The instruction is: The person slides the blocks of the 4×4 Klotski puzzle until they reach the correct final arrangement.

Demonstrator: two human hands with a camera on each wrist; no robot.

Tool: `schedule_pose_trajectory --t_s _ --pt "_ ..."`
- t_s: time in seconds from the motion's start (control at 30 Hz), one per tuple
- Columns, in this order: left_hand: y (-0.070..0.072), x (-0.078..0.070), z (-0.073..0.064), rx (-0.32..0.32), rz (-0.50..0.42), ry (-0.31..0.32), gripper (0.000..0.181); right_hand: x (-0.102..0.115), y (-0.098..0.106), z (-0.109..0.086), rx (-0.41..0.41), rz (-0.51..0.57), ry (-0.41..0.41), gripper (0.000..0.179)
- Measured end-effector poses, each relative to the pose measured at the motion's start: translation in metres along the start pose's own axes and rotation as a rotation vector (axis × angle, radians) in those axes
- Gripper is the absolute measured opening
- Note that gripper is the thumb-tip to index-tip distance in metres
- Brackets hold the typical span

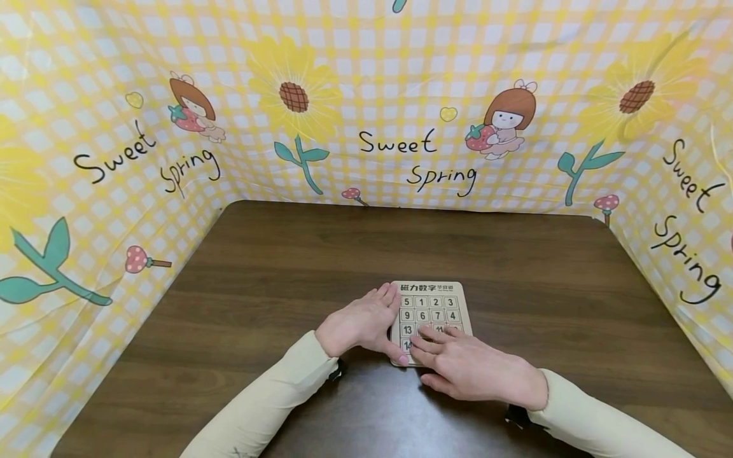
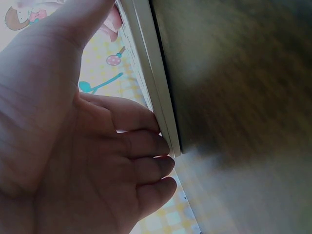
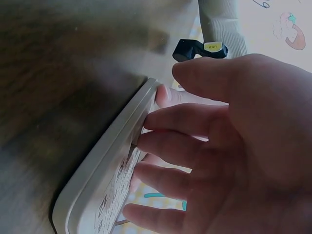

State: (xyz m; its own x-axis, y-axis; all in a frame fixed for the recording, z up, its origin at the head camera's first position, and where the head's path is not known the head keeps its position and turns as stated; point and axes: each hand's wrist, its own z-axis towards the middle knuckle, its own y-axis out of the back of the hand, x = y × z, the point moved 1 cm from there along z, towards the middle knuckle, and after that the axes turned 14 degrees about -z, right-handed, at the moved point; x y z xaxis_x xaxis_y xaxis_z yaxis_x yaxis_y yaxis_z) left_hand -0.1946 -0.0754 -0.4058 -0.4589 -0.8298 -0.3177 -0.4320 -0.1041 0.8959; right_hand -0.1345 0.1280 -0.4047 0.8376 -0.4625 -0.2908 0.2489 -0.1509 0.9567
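A pale wooden sliding number puzzle (image 1: 426,287) lies flat on the table, with Chinese characters along its far edge. Its far rows read 5, 1, 2, 3 and 9, 6, 7, 4; the nearer rows are partly hidden under fingers. My left hand (image 1: 363,324) rests along the left side of the puzzle, nearly straight fingers at the rim and thumb at the near left corner. Extended over the near tiles, my right hand (image 1: 472,366) touches them with its fingertips. In the right wrist view, the fingertips (image 3: 146,173) are spread across the puzzle's face.
The brown wood-grain table (image 1: 321,254) spreads around the puzzle. A yellow checked cloth (image 1: 395,76) printed with flowers and girls walls off the back and both sides. A black device with a yellow label (image 3: 200,48) sits at the left sleeve's cuff.
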Motion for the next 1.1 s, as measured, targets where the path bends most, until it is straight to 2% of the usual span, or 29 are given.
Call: schedule_pose_trajectory --t_s 0.4,0.73,0.93,1.1 --pt "0.0 -0.001 0.001 0.005 0.013 0.001 0.125 -0.005 0.001 -0.006 -0.031 -0.003 -0.003 0.044" --pt "0.0 -0.001 0.0 -0.001 0.033 -0.003 0.125 -0.008 -0.001 -0.015 -0.103 -0.027 -0.013 0.034" --pt "0.0 -0.001 0.0 -0.006 0.042 -0.009 0.125 -0.01 -0.001 -0.019 -0.073 -0.019 -0.013 0.036" --pt "-0.001 0.0 -0.001 -0.004 0.04 -0.006 0.124 -0.011 0.002 -0.017 -0.003 0.009 -0.044 0.044"
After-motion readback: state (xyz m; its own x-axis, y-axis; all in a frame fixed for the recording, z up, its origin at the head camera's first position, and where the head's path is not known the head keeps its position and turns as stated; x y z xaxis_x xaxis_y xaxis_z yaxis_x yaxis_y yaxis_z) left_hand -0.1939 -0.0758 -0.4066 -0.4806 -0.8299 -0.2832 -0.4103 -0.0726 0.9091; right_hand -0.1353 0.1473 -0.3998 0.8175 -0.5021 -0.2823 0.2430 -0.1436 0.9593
